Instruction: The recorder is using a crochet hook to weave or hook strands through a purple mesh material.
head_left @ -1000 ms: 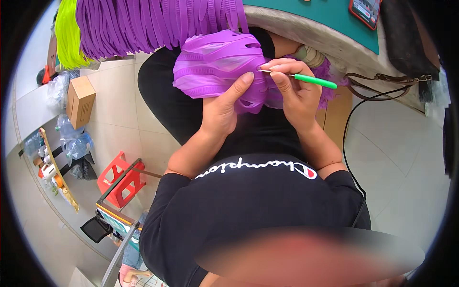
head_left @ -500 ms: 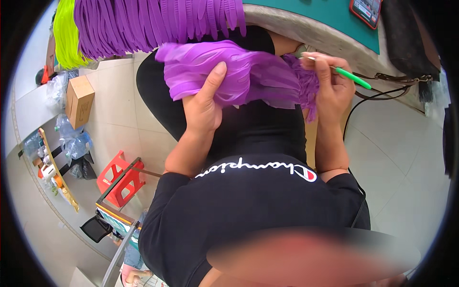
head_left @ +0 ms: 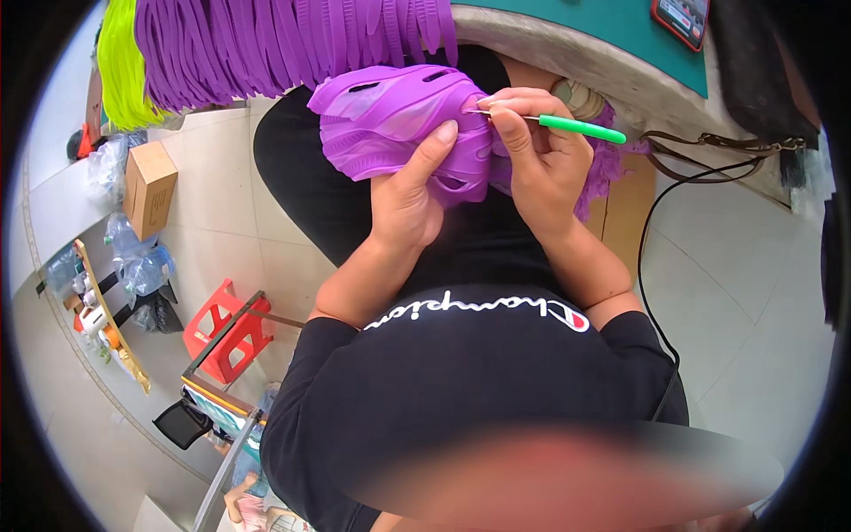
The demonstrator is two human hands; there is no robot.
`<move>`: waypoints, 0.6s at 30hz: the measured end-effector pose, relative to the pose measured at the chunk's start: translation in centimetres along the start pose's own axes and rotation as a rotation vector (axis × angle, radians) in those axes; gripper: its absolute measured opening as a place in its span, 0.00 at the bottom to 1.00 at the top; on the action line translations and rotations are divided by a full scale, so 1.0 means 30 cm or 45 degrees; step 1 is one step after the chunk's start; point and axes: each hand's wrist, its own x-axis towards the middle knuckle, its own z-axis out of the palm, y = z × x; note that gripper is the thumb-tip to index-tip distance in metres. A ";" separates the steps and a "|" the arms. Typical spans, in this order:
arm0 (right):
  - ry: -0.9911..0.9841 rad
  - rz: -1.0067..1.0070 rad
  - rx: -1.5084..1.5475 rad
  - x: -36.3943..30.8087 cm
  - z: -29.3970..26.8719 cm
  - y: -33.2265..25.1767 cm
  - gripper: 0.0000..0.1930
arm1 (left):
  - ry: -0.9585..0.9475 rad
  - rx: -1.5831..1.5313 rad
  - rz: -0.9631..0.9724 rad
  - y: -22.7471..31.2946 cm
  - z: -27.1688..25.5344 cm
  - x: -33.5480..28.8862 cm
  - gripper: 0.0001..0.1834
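My left hand (head_left: 403,208) is closed round a bunch of soft purple rubber straps (head_left: 377,129), held above my lap with the thumb on top. Some pieces in the bunch are ridged or slotted. My right hand (head_left: 550,168) pinches a thin metal pick with a green handle (head_left: 581,129). The pick's tip lies at the right end of the bunch, next to my left thumb. Whether it pokes into the rubber I cannot tell. Stringy purple rubber scraps (head_left: 603,177) hang beyond my right hand, partly hidden by it.
A row of purple straps (head_left: 292,40) hangs over the table's near edge, with lime-green ones (head_left: 124,66) at its left. A phone (head_left: 681,19) lies on the green mat (head_left: 585,18). Left on the floor are a cardboard box (head_left: 149,191) and a red stool (head_left: 226,337).
My right hand has moved left with the pick, from the scraps to the bunch. My left hand has shifted slightly right, and the bunch is now gathered more tightly.
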 end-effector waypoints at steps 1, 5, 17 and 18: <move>0.012 -0.015 -0.020 -0.001 0.000 0.002 0.05 | -0.001 -0.002 -0.004 -0.003 0.000 0.000 0.19; 0.014 -0.044 -0.037 -0.003 0.000 -0.003 0.05 | 0.020 -0.011 -0.015 -0.011 -0.002 0.001 0.18; 0.038 -0.037 0.031 -0.008 0.009 -0.007 0.05 | 0.004 -0.005 -0.001 -0.015 -0.005 0.000 0.19; 0.041 -0.048 0.015 -0.008 0.009 -0.007 0.05 | 0.015 0.002 0.014 -0.016 -0.003 -0.001 0.20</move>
